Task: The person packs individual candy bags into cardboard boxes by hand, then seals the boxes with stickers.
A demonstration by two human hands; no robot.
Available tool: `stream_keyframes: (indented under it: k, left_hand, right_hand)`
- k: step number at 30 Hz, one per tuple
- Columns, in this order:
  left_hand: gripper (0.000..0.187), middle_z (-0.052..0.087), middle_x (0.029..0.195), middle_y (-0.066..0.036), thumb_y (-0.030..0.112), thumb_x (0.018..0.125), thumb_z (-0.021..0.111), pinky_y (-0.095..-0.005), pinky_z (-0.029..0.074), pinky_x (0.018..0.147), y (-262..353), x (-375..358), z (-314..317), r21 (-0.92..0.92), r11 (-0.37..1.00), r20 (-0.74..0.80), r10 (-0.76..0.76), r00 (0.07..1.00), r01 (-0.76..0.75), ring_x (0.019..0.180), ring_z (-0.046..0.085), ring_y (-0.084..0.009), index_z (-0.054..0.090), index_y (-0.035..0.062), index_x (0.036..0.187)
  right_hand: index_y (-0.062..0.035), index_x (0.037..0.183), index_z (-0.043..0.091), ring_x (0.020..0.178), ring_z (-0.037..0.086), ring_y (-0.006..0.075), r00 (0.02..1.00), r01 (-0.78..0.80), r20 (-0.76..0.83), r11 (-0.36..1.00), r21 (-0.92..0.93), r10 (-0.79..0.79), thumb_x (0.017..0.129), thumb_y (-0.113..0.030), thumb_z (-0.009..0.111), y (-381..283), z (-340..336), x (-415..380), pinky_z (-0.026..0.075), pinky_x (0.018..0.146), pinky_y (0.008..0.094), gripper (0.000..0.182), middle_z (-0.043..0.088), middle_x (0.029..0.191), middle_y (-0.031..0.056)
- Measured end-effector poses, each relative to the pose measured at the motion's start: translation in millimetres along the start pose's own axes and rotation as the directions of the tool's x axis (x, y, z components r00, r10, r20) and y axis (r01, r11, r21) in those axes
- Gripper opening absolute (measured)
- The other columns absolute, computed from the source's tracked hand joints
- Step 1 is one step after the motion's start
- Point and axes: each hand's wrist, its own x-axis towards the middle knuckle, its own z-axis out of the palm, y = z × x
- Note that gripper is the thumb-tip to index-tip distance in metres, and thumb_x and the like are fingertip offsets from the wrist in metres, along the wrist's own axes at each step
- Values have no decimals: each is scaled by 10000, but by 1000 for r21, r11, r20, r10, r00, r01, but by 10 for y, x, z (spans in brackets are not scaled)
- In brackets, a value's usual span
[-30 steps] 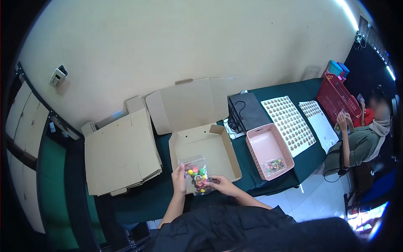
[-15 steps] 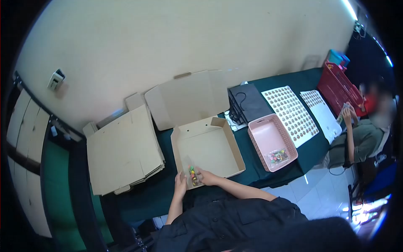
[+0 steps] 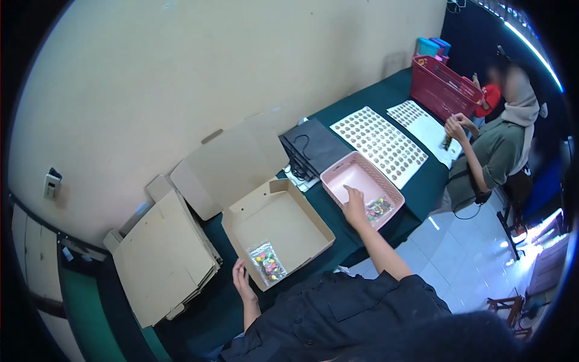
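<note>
An open cardboard box (image 3: 283, 223) sits in front of me with its lid raised. In its near left corner lies a clear plastic bag (image 3: 267, 263) of small colourful pieces. At the box's left outer edge is my left hand (image 3: 242, 282), open, its fingers stretched upward against or close to the wall. My right hand (image 3: 355, 208) reaches over the pink basket (image 3: 345, 172), empty and open, with a finger extended. Beside its fingers, in the basket's near end, rests another plastic bag (image 3: 379, 209) of colourful pieces, partly hidden by the basket's side.
Flattened cardboard boxes (image 3: 166, 259) are stacked at left. A black paper bag (image 3: 313, 145) and a sticker sheet (image 3: 383, 145) lie beyond the basket. Farther right stand a dark red basket (image 3: 443, 87) and a person (image 3: 497, 151) holding a small packet (image 3: 446, 142).
The plastic bag that was between both hands now lies in the cardboard box. My right hand has moved right to the pink basket. The view has turned rightward.
</note>
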Motion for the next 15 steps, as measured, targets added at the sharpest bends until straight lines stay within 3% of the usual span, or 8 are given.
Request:
stream_keyframes:
  k: [1,3,5,8,9,10,12,15]
  left_hand:
    - [282,473,1219,-86,237,898,406,-345,326,959,64,-9,88,11,998,-14,57,998,-57,1139,438,-208,535,44,1057]
    - [252,486,1196,-96,200,889,416,-335,329,954,218,-5,272,25,994,-37,108,993,-107,1120,450,-208,547,30,1021]
    - [195,515,1128,-113,134,858,444,-317,334,940,326,3,409,153,946,157,262,952,-285,1077,472,-200,568,12,946]
    - [150,528,1093,-125,89,832,469,-310,360,907,211,28,579,91,972,244,190,951,-217,1051,481,-200,575,4,893]
    - [145,544,1066,-113,85,846,456,-302,388,863,178,17,642,26,990,248,129,960,-140,1006,498,-186,571,8,887]
    - [145,544,1066,-113,85,846,456,-302,388,863,161,12,692,19,990,250,133,959,-142,1006,498,-186,571,8,887]
    - [155,561,1059,-113,129,867,464,-300,405,851,151,24,785,24,997,345,61,936,-74,1009,512,-176,569,16,880]
    - [166,586,1002,-98,134,877,456,-301,417,837,176,29,891,21,996,429,69,900,-86,935,546,-164,571,16,891]
  right_hand:
    - [-76,1201,459,1085,420,351,986,-11,161,986,-167,38,680,32,538,378,-33,36,345,931,430,538,475,1158,193]
    - [-115,1202,482,1168,389,331,965,92,242,728,-680,104,727,-76,558,1173,79,-145,321,947,463,482,459,1226,170]
    - [-139,1179,511,1218,359,324,865,-75,265,632,-771,426,759,-180,558,1322,-62,-218,301,959,477,424,442,1269,150]
    - [-130,1132,541,1216,354,337,926,15,268,681,-732,267,747,-183,576,1398,-226,-235,324,942,452,390,422,1289,142]
    - [-110,1032,590,1155,430,323,968,98,224,656,-748,110,725,-207,609,1520,-174,-230,364,908,434,323,515,1185,151]
    - [-110,1032,590,1155,430,323,970,98,219,652,-752,107,725,-207,609,1467,-245,-171,364,908,434,323,515,1185,151]
    - [-74,892,628,969,555,312,872,-49,371,810,-584,320,691,-229,642,1273,-377,-47,399,858,427,254,616,950,160]
    - [-41,786,625,762,594,328,966,-56,205,904,-423,156,668,-231,656,1191,-382,-13,430,791,430,226,619,748,164]
